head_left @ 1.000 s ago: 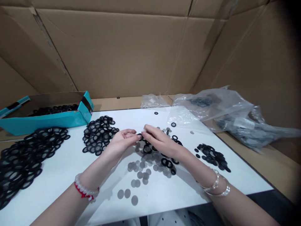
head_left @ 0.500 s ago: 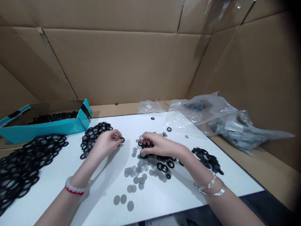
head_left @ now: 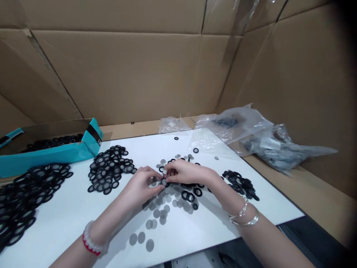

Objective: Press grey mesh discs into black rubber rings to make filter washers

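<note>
Black ring (head_left: 163, 182) lies directly between opposed fingers, inward from the near edge of the counter (head_left: 206, 236); left hand (head_left: 141, 186) pinches it; right hand (head_left: 185, 172) adjacent, fingers curled, hold indeterminable.

"Where is room opening on the desk (head_left: 178, 234)?"
"A narrow lane is running between the left ring pile (head_left: 25, 197) and middle ring pile (head_left: 108, 167); a wider one is spreading toward the far edge."
"What is blocking?"
"The left hand (head_left: 145, 186) and right hand (head_left: 181, 173) are filling the middle, the blue box (head_left: 55, 155) is walling the far edge's left end, and a clear bag (head_left: 242, 126) is covering the far-right corner."
</note>
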{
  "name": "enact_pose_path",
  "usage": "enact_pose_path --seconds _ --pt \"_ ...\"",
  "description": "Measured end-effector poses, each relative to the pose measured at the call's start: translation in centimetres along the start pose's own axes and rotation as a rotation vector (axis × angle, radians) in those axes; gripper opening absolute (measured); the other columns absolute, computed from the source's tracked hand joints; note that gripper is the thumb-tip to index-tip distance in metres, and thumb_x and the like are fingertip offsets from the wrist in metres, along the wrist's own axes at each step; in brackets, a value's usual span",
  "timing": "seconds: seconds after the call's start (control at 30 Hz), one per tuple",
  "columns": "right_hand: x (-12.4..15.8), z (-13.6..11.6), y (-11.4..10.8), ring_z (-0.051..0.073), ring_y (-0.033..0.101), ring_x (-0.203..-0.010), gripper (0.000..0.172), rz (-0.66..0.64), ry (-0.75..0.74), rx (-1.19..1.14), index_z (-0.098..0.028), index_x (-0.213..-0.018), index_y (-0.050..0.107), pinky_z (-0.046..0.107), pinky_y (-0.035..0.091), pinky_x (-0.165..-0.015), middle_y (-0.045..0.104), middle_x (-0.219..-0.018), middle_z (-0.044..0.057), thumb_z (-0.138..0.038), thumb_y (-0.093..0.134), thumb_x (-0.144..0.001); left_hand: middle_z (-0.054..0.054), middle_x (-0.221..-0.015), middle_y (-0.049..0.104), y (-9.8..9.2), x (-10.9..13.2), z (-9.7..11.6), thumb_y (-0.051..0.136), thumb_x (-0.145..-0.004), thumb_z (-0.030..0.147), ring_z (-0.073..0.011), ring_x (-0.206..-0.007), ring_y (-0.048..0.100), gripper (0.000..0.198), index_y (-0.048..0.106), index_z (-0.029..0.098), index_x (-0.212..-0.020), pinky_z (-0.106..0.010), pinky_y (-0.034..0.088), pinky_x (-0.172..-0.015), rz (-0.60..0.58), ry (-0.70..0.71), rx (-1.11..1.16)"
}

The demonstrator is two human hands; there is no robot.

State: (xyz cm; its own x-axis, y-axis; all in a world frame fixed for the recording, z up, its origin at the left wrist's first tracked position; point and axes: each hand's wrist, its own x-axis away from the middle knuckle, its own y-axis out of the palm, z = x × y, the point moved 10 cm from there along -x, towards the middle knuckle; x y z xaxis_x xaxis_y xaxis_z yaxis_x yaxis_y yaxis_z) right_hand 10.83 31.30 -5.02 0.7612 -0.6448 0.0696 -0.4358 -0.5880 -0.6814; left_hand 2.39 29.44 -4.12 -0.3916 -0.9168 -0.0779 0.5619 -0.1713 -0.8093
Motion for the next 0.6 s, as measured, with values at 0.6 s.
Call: enact_pose_path --seconds 0.6 --pt "0.8 -2.3 -4.2 0.014 0.057 -0.074 0.013 0.353 -0.126 -0.004 -0.018 -0.08 0.063 0.027 0.044 -0.067 0.063 -0.083 0.003 -0.022 0.053 -0.087 -0.009 -0.095 0.064 -0.1 0.5 -0.1 0.066 -0.069 0.032 -0.029 -0.095 0.054 0.031 0.068 0.023 -0.098 -0.041 0.042 -0.083 0.079 -0.018 0.046"
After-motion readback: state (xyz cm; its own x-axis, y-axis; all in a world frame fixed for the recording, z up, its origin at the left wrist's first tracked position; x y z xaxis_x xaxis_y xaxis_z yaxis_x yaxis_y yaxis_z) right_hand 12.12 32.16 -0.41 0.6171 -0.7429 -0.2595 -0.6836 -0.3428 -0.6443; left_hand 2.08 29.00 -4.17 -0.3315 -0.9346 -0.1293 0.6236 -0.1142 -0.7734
